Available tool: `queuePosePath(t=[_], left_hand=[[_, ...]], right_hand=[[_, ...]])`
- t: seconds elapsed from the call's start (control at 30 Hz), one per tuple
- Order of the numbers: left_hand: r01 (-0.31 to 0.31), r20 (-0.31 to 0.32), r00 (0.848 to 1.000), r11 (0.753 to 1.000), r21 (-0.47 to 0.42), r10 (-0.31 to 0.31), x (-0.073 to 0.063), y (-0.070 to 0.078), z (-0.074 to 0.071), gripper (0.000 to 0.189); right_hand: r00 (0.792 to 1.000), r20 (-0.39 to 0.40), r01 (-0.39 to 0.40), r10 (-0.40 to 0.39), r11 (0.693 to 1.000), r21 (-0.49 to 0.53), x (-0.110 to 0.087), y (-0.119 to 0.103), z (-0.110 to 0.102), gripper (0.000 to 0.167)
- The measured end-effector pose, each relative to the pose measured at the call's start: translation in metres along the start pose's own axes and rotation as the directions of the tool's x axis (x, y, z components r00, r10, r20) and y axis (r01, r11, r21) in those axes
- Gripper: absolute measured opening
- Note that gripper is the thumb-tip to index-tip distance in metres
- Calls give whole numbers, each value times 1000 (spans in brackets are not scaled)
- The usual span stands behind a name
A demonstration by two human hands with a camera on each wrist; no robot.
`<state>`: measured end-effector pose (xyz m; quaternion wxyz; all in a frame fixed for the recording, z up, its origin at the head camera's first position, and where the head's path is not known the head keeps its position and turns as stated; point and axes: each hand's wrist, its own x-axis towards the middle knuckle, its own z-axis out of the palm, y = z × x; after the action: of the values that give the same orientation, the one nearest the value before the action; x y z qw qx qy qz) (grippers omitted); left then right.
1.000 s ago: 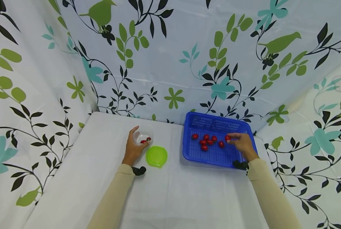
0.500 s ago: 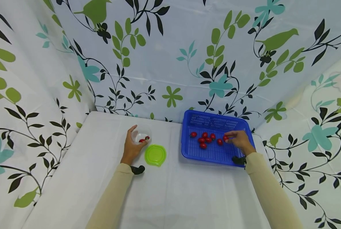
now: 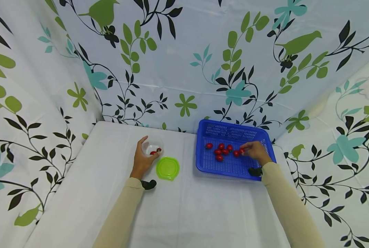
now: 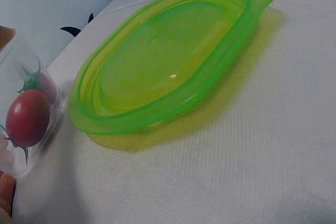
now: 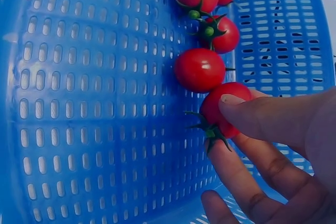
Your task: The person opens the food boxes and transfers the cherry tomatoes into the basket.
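Observation:
My left hand [image 3: 142,160] grips a small clear plastic container [image 3: 150,147], thumb on its near side and fingers round its left side. A few cherry tomatoes [image 4: 29,118] with green stems lie inside it. Just right of that hand, a green lid [image 3: 167,168] lies flat on the table. Over in the blue basket [image 3: 227,172], my right hand [image 3: 255,151] pinches a cherry tomato [image 5: 227,109] between thumb and fingers. This tomato sits right beside another one [image 5: 199,70], and several more are grouped to its left in the head view.
A white cloth [image 3: 184,210] covers the table. Behind the basket and lid hangs a curtain [image 3: 172,69] printed with leaves and birds, which continues along both sides. The basket has raised perforated walls and stands at the back right.
My right hand has moved slightly left inside the basket with the pinched tomato, closer to the neighbouring one. The left hand keeps its hold on the container. The head view has shifted a little.

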<state>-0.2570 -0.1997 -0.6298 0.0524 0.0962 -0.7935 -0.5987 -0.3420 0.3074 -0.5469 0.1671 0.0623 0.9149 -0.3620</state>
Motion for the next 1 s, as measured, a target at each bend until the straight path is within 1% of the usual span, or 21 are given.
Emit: queuePosePath(t=[0.17,0.37,0.53,0.77,1.0], left_hand=[[7,4,1000,1000,-4,-7,-1,1,-1,92],[1,-1,1000,1000,-5,-1,-2,2,-1,92],[-4,2,1000,1000,-19,4,-3,2,-2,92],[8,4,1000,1000,-21,-8,-2,1,-3,92],[1,3,1000,1000,-13,-1,-2,3,-1,92]], right_hand=[[1000,17,-20,20,1000,5,-1,-3,2,38],[999,36,-19,19,1000,-11,-3,-6,4,38],[999,45,-22,22,1000,-4,-4,-7,5,39],[999,46,-14,15,1000,-19,-6,-10,4,39],[1000,18,-3,4,999,-50,-8,-12,-1,40]])
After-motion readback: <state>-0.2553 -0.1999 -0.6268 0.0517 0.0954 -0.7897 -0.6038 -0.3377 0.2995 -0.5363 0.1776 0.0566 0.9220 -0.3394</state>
